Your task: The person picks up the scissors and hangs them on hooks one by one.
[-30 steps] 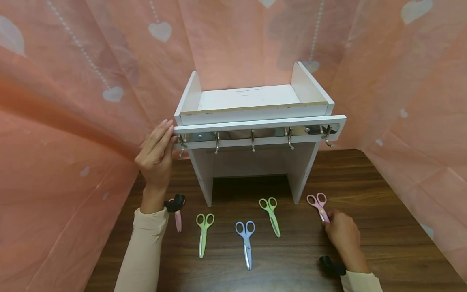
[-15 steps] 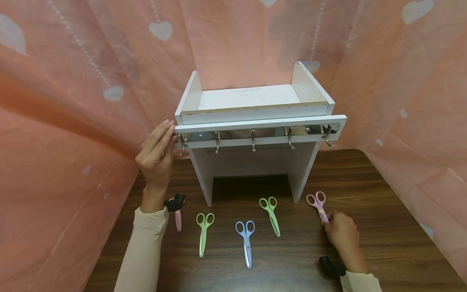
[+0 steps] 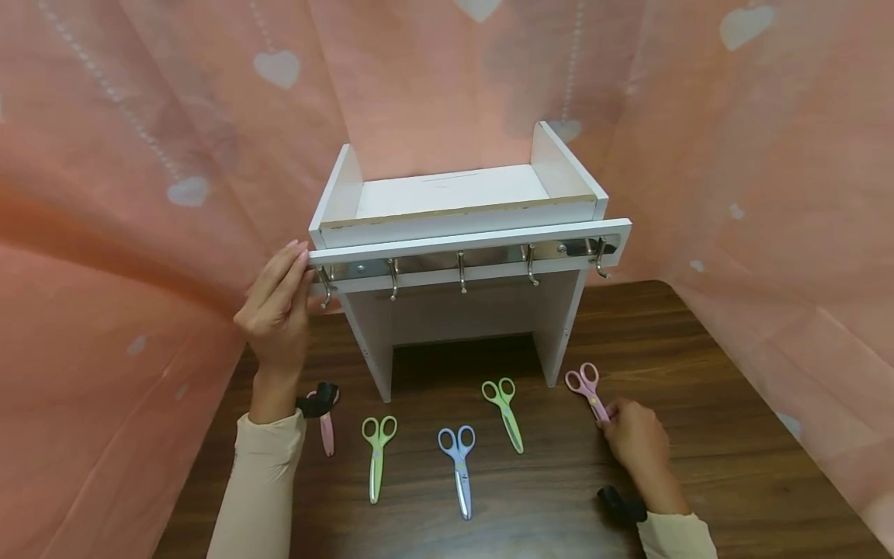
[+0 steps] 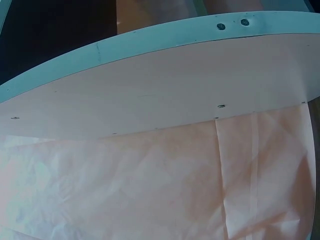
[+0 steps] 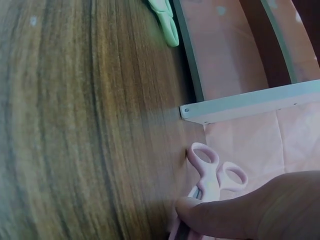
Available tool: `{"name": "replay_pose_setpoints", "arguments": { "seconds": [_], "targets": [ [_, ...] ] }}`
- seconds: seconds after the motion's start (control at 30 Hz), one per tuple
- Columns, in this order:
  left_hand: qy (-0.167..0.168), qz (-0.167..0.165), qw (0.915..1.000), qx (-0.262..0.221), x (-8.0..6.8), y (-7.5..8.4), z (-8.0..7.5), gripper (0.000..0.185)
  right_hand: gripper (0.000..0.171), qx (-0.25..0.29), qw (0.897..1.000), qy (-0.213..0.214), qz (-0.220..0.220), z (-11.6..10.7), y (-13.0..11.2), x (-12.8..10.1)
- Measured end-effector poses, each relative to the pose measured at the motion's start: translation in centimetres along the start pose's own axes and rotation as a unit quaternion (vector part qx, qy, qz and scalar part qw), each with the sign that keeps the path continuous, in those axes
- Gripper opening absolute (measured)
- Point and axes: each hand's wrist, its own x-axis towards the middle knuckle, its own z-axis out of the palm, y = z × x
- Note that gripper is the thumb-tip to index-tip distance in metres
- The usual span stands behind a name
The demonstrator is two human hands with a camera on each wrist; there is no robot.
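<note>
A white rail with several metal hooks (image 3: 462,272) runs across the front of a white shelf unit (image 3: 457,225). My left hand (image 3: 275,303) grips the rail's left end, fingertips at its top corner and the thumb hidden. Low on the right, my right hand (image 3: 637,442) pinches pink scissors (image 3: 590,394) by the blades, handles pointing away from me towards the unit's right side panel. In the right wrist view the thumb presses on the blades of the pink scissors (image 5: 210,187). The left wrist view shows the unit's side panel (image 4: 150,85), not the fingers.
On the wooden table (image 3: 545,505) lie green scissors (image 3: 376,458), blue scissors (image 3: 457,470) and other green scissors (image 3: 506,415). Pink scissors (image 3: 327,433) lie partly behind the left wrist strap. A pink curtain with hearts (image 3: 433,85) surrounds the unit. The hooks carry nothing.
The head view has shifted, so the whole scene sits further left. Both hands keep their holds, on the rail and on the pink scissors.
</note>
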Motion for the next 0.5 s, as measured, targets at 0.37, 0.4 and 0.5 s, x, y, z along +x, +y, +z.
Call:
{"name": "replay_pose_setpoints", "arguments": {
  "seconds": [0.37, 0.4, 0.5],
  "targets": [
    [-0.007, 0.007, 0.9999, -0.013, -0.08, -0.29, 0.35, 0.031, 0.014, 0.033, 0.999, 0.036, -0.014, 0.22, 0.35, -0.11],
    [-0.004, 0.008, 0.9998, -0.016, -0.12, -0.32, 0.43, 0.031, 0.014, 0.035, 0.998, 0.041, -0.016, 0.19, 0.36, -0.14],
    [-0.003, 0.011, 0.9998, -0.017, -0.23, -0.40, 0.59, 0.031, 0.014, 0.042, 0.997, 0.062, -0.026, 0.06, 0.26, -0.26]
  ]
}}
